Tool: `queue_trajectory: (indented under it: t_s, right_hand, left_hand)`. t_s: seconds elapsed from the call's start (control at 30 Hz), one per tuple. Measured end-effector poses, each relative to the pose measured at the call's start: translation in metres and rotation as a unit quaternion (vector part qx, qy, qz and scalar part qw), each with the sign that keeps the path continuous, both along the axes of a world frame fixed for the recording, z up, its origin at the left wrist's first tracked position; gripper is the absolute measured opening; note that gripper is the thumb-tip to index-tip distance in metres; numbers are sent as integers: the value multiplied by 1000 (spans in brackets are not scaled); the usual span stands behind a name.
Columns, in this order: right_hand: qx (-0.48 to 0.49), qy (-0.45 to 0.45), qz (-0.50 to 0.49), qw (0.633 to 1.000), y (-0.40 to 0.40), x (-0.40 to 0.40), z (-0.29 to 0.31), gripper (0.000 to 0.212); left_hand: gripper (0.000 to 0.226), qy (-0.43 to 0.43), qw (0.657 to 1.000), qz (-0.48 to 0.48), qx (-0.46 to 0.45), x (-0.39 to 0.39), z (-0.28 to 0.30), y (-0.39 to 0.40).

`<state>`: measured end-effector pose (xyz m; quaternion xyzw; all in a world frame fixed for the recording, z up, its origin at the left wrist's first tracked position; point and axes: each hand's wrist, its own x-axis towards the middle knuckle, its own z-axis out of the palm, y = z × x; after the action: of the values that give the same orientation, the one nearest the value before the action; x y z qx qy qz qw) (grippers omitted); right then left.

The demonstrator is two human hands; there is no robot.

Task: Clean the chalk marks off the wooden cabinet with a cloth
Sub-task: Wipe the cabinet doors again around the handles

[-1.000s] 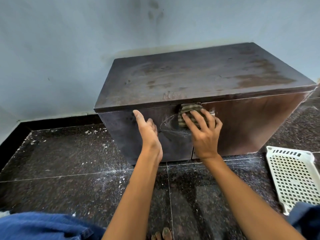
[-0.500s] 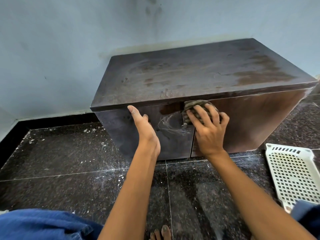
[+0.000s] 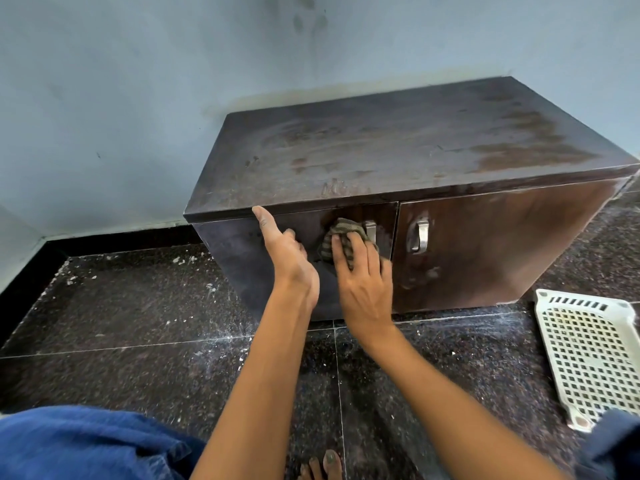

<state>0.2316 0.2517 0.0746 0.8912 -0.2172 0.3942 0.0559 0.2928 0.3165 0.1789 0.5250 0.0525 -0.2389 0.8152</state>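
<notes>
Right hand (image 3: 363, 285) presses a striped cloth (image 3: 341, 242) flat-fingered against the cabinet (image 3: 398, 150) door beside 2 handles (image 3: 419, 236); left hand (image 3: 287, 254) rests open nearby, thumb up.

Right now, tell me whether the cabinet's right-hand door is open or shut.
Shut. The right door sits flush with the left door, only a thin seam between them, and nothing inside shows.
</notes>
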Motion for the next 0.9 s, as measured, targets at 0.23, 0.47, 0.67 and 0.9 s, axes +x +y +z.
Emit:
queue_trajectory:
  t_s: [0.23,0.47,0.67,0.9]
  right_hand:
    - [449,-91,35,888,48,13,11,71]
    - [511,-216,44,831,57,25,27,64]
    - [488,-146,48,859,49,15,7,67]
    - [485,-197,89,848,51,17,17,64]
  left_hand:
    - [101,45,998,-46,-28,-1,14,18]
    - [103,48,996,-73,-31,2,17,26]
    - [103,41,996,-70,-34,1,19,17]
    - [105,52,995,-72,-36,3,18,21]
